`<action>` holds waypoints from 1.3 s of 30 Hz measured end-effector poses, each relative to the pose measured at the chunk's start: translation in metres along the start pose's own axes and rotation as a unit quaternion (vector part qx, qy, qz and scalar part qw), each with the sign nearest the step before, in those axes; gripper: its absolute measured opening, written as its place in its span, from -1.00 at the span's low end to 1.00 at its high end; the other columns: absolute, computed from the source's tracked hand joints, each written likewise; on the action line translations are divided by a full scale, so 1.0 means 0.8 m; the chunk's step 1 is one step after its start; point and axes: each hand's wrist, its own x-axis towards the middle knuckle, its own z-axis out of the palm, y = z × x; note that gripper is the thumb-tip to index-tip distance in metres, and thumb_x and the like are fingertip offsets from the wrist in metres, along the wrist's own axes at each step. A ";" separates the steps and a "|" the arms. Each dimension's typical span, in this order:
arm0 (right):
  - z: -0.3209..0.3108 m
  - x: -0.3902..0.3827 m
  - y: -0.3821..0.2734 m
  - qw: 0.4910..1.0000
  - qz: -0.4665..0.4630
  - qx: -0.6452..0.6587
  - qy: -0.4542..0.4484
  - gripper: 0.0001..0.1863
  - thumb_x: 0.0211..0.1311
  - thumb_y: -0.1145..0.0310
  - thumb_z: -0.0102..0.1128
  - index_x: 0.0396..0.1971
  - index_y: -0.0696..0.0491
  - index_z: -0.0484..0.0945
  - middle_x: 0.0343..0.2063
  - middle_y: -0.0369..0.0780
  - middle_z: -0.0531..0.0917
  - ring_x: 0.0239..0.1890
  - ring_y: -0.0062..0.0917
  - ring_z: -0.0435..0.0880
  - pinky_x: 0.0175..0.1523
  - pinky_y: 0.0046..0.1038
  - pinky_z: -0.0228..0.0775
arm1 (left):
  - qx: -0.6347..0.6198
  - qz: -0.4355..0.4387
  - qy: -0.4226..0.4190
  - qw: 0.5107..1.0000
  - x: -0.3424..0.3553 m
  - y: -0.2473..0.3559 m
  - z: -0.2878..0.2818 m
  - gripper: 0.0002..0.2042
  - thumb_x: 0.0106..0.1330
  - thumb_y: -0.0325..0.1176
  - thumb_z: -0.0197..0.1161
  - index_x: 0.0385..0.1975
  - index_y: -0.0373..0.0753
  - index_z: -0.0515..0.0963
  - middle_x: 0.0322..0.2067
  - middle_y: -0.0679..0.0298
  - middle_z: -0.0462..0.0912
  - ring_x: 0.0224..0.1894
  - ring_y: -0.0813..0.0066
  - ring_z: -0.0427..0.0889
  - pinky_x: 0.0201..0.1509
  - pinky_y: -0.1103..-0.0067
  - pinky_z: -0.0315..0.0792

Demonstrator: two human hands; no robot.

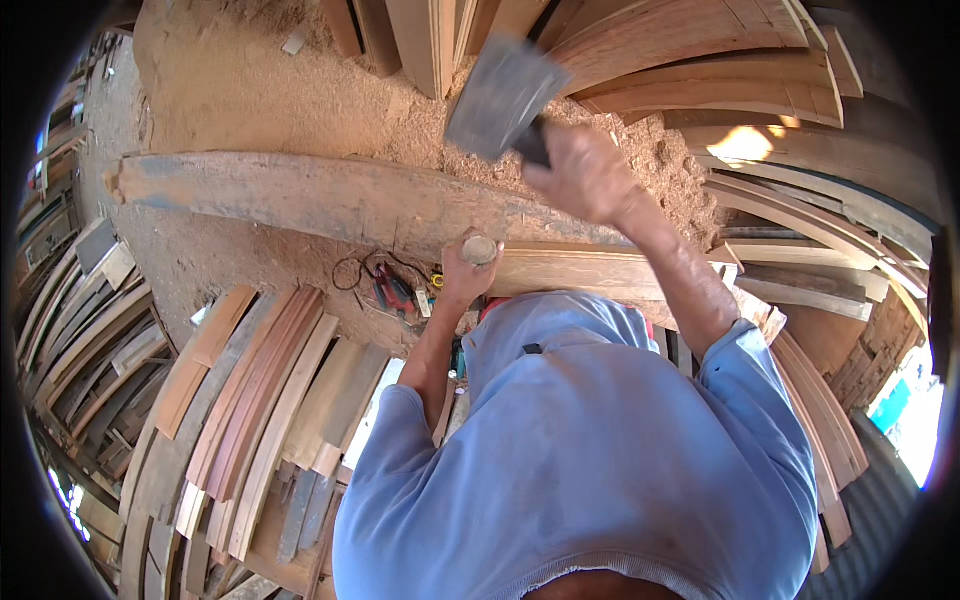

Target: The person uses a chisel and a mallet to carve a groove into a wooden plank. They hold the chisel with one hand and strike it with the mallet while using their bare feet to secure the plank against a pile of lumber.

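Observation:
My right hand (590, 175) is raised over the work, closed round the black handle of a tool with a broad, grey, rectangular head (505, 95). Motion blurs both, and I cannot make out whether the head is a blade or a block. Lower and to the left, my left hand (468, 275) grips an upright round wooden handle (479, 249), seen end-on from above; its lower end is hidden. That hand is at the left end of a light wooden board (580, 270), which lies across in front of me beside a long, worn beam (330, 200).
Red-handled pliers (392, 290) and a yellow tape measure (437, 281) lie left of my left hand. Wood shavings (665, 170) are heaped beyond the beam. Stacked curved planks (250, 400) stand at the left, with more boards (700, 85) at the far right.

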 end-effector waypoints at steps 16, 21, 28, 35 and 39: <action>-0.109 -0.023 -0.035 0.960 0.003 0.223 0.172 -0.57 0.24 0.21 0.35 -0.03 0.22 0.62 -0.41 -0.16 0.71 -0.36 -0.51 0.65 -0.17 -0.35 0.52 | -0.081 0.003 0.083 0.993 0.100 0.081 -0.047 -0.80 0.24 -0.43 0.48 -0.42 -0.27 0.52 -0.53 0.37 0.61 -0.43 0.70 0.52 -0.32 0.62 0.47; -0.110 -0.019 -0.043 0.959 -0.018 0.228 0.167 -0.61 0.26 0.22 0.33 -0.07 0.23 0.63 -0.41 -0.14 0.71 -0.44 -0.51 0.67 -0.27 -0.37 0.53 | -0.105 0.027 0.089 0.990 0.097 0.082 -0.036 -0.81 0.24 -0.44 0.48 -0.42 -0.26 0.53 -0.53 0.37 0.61 -0.42 0.72 0.52 -0.32 0.62 0.47; -0.007 -0.004 -0.035 0.995 0.051 -0.060 -0.061 -0.73 0.31 0.30 0.22 -0.22 0.23 0.60 -0.40 0.03 0.73 -0.44 -0.25 0.78 -0.35 -0.27 0.65 | -0.139 0.016 0.026 0.990 0.100 0.065 -0.026 -0.89 0.24 -0.51 0.39 -0.40 -0.29 0.55 -0.43 0.36 0.68 -0.34 0.66 0.60 -0.22 0.60 0.51; 0.015 -0.010 -0.001 1.000 -0.005 0.015 0.012 -0.66 0.19 0.30 0.24 -0.15 0.24 0.56 -0.42 0.06 0.73 -0.35 -0.03 0.77 -0.18 -0.15 0.64 | -0.082 -0.033 0.036 0.995 0.103 0.062 -0.031 -0.86 0.18 -0.46 0.39 -0.31 -0.33 0.63 -0.38 0.29 0.73 -0.26 0.61 0.67 -0.19 0.53 0.55; -0.015 0.017 -0.028 0.982 0.102 0.147 0.068 -0.66 0.21 0.28 0.25 -0.16 0.24 0.57 -0.40 0.11 0.72 -0.30 -0.08 0.78 -0.11 -0.10 0.63 | -0.097 -0.004 0.025 0.995 0.112 0.056 -0.025 -0.82 0.17 -0.43 0.39 -0.25 -0.32 0.66 -0.37 0.19 0.78 -0.27 0.50 0.73 -0.22 0.46 0.57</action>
